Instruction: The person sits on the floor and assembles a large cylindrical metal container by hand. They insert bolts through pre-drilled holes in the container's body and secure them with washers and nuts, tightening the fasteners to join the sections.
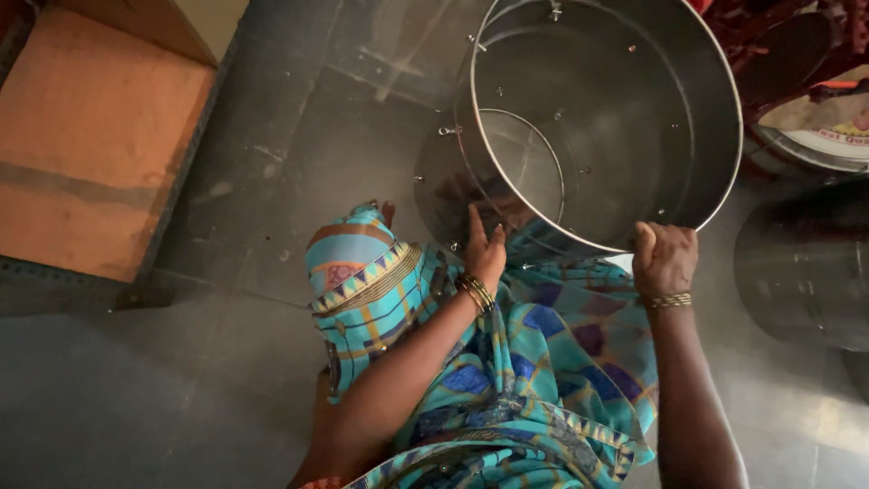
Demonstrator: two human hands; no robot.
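Here, steel drum [625,109] tilted at 12 o'clock; right hand [663,256] clamped on rim for steadying, left hand [484,249] flat, fingers apart, bracing wall.

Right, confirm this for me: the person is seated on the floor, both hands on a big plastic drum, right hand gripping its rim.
Wrong on one point: the drum is shiny metal, not plastic. The head view shows its reflective steel wall and rivets. The rest holds: the right hand grips the rim, and the left hand rests against the drum's outer side.
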